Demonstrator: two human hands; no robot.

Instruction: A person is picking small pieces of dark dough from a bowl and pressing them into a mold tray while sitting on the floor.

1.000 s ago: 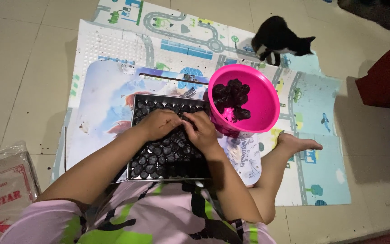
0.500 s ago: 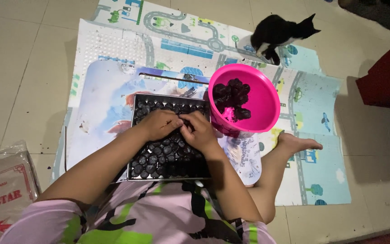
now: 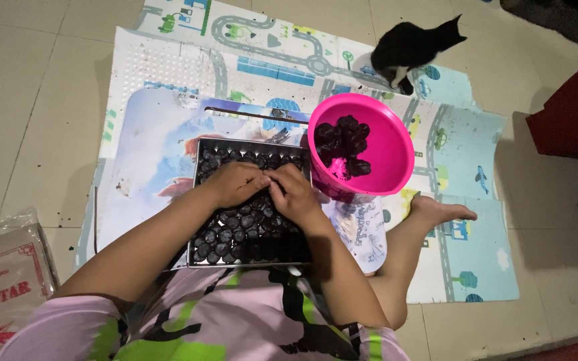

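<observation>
Pressing both hands together over the tray on the lap, I keep the left hand steadying; the right hand pinches a dark ball, I judge; bowl stays near.

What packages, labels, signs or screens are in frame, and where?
Plastic bag: on the floor at lower left beside the left arm, flat, clear, crinkled, white inside with red print.
Printed mat: under the tray, pale with road drawings, not a sign.
No screens.

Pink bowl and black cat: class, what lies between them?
Only bare play mat between the pink bowl and black cat, in the head view.
</observation>
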